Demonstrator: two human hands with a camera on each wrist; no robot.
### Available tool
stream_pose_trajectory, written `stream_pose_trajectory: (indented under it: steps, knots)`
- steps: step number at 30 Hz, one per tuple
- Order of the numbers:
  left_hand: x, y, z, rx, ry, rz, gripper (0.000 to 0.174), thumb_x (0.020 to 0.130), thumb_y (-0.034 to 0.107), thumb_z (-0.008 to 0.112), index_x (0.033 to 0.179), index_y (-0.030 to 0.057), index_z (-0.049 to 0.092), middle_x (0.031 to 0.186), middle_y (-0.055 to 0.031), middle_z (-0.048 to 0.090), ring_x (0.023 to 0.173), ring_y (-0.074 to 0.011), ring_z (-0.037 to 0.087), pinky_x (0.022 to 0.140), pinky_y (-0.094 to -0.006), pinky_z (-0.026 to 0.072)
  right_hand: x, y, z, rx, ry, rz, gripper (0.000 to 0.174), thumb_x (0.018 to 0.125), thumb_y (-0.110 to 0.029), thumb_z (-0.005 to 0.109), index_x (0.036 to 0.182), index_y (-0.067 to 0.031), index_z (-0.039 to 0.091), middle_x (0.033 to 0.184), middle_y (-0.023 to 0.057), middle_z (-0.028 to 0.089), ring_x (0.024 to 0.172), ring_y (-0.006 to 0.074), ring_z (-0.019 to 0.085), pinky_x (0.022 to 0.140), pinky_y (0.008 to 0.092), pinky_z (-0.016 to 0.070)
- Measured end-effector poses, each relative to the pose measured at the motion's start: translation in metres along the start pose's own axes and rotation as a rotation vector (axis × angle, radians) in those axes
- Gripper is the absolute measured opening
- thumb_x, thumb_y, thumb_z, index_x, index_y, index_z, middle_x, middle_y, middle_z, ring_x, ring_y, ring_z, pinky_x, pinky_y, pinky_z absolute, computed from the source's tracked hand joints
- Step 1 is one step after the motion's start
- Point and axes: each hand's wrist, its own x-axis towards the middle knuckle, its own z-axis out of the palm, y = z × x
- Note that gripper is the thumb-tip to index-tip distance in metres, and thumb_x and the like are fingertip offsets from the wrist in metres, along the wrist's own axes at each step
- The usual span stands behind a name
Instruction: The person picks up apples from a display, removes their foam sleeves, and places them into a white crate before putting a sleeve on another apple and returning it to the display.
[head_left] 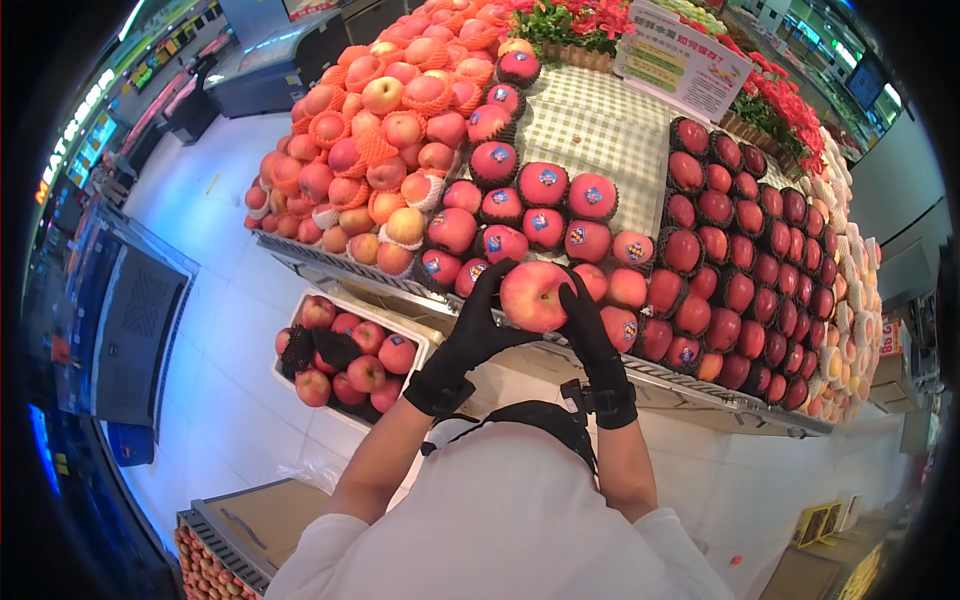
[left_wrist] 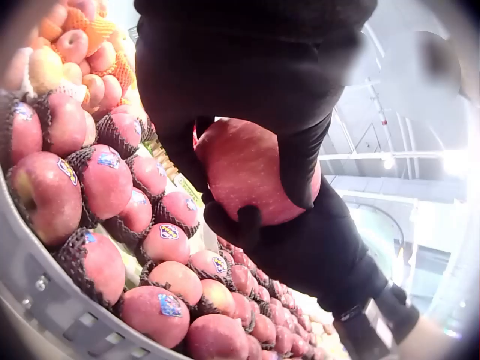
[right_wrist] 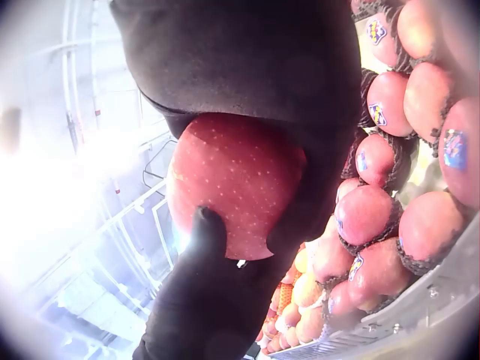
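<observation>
- Apple [head_left: 534, 298] is hanging between two black-gloved hands, over the counter [head_left: 690, 388], near the middle of its front edge.
- Left hand [head_left: 478, 328] is gripping one side, fingers curling round.
- Right hand [head_left: 593, 338] is gripping the opposite side.
- Stickered apples [head_left: 545, 183] are lying just beyond, many sitting in dark nets.
- Checked cloth [head_left: 590, 115] is showing toward the back edge.
- White crate [head_left: 412, 372] is standing on the floor, near the front-left corner, holding more apples.

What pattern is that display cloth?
Green and white checks; the cloth shows best in the head view.
</observation>
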Motion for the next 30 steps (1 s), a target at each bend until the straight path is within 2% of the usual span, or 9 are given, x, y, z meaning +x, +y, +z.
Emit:
stream_pose_trajectory:
  steps: [3, 7, 9, 11, 15, 18, 21, 26, 30]
  knots:
    - [-0.001, 0.005, -0.005, -0.156, -0.007, -0.049, 0.095, 0.068, 0.015, 0.088, 0.144, 0.0074, 0.032, 0.138, -0.0111, 0.045, 0.127, -0.0223, 0.047, 0.103, -0.0394, 0.0454, -0.001, -0.003, 0.006, 0.068, 0.002, -0.033, 0.054, 0.099, -0.038, 0.055, 0.141, -0.0054, 0.043, 0.130, 0.0093, 0.052, 0.119, 0.0174, 0.050, 0.099, 0.0328, 0.0432]
    - [0.001, -0.002, -0.012, -0.287, -0.007, -0.141, 0.089, 0.075, 0.011, 0.082, 0.146, 0.0066, 0.030, 0.138, -0.0103, 0.044, 0.128, -0.0217, 0.046, 0.102, -0.0387, 0.0466, -0.005, -0.018, 0.015, -0.018, 0.013, -0.075, 0.055, 0.099, -0.038, 0.054, 0.141, -0.0047, 0.042, 0.132, 0.0098, 0.051, 0.121, 0.0177, 0.049, 0.101, 0.0328, 0.0421]
    - [-0.002, -0.003, -0.017, -0.326, -0.056, -0.206, 0.082, 0.077, 0.010, 0.079, 0.145, 0.0053, 0.034, 0.138, -0.0096, 0.045, 0.127, -0.0214, 0.047, 0.102, -0.0383, 0.0464, -0.005, -0.020, 0.018, -0.081, 0.004, -0.082, 0.055, 0.100, -0.038, 0.053, 0.142, -0.0042, 0.041, 0.133, 0.0098, 0.050, 0.123, 0.0180, 0.048, 0.103, 0.0328, 0.0410]
    - [0.000, -0.002, -0.019, -0.335, -0.074, -0.213, 0.080, 0.076, 0.010, 0.079, 0.144, 0.0048, 0.037, 0.137, -0.0097, 0.046, 0.128, -0.0218, 0.047, 0.102, -0.0386, 0.0460, -0.002, -0.009, 0.016, 0.057, -0.041, -0.095, 0.054, 0.102, -0.038, 0.049, 0.143, -0.0042, 0.039, 0.136, 0.0101, 0.048, 0.125, 0.0183, 0.047, 0.106, 0.0328, 0.0396]
    - [-0.004, -0.009, -0.020, -0.381, -0.050, -0.157, 0.082, 0.074, 0.007, 0.081, 0.143, 0.0050, 0.038, 0.137, -0.0098, 0.047, 0.128, -0.0223, 0.047, 0.103, -0.0384, 0.0460, -0.002, -0.014, 0.023, 0.328, -0.116, -0.031, 0.054, 0.106, -0.041, 0.038, 0.146, -0.0045, 0.035, 0.142, 0.0110, 0.045, 0.130, 0.0190, 0.046, 0.110, 0.0333, 0.0378]
    - [-0.005, -0.004, -0.018, -0.409, -0.047, -0.100, 0.086, 0.071, 0.004, 0.084, 0.143, 0.0064, 0.037, 0.139, -0.0102, 0.045, 0.128, -0.0225, 0.048, 0.100, -0.0384, 0.0481, -0.012, -0.033, 0.031, 0.084, -0.084, -0.084, 0.055, 0.107, -0.043, 0.032, 0.146, -0.0050, 0.034, 0.144, 0.0112, 0.044, 0.131, 0.0197, 0.046, 0.111, 0.0336, 0.0381]
    - [-0.006, -0.002, -0.010, -0.375, -0.039, 0.030, 0.091, 0.069, 0.006, 0.086, 0.144, 0.0073, 0.036, 0.146, -0.0112, 0.039, 0.131, -0.0233, 0.045, 0.104, -0.0405, 0.0449, 0.000, -0.018, 0.023, 0.258, -0.122, -0.050, 0.058, 0.106, -0.047, 0.031, 0.146, -0.0051, 0.034, 0.143, 0.0114, 0.045, 0.130, 0.0209, 0.047, 0.110, 0.0349, 0.0389]
    - [-0.004, 0.004, -0.011, -0.208, -0.059, 0.149, 0.097, 0.069, 0.007, 0.087, 0.148, 0.0080, 0.032, 0.154, -0.0130, 0.032, 0.135, -0.0250, 0.041, 0.107, -0.0427, 0.0412, -0.010, -0.020, 0.019, 0.320, -0.080, -0.053, 0.063, 0.102, -0.050, 0.041, 0.146, -0.0050, 0.036, 0.141, 0.0114, 0.048, 0.129, 0.0223, 0.049, 0.109, 0.0379, 0.0398]
    - [-0.006, 0.006, -0.009, -0.172, -0.068, 0.135, 0.097, 0.068, 0.006, 0.088, 0.147, 0.0077, 0.033, 0.153, -0.0132, 0.032, 0.135, -0.0248, 0.041, 0.108, -0.0428, 0.0402, -0.012, -0.014, 0.015, 0.365, -0.090, -0.059, 0.064, 0.099, -0.049, 0.048, 0.145, -0.0053, 0.038, 0.140, 0.0113, 0.048, 0.128, 0.0224, 0.049, 0.108, 0.0385, 0.0403]
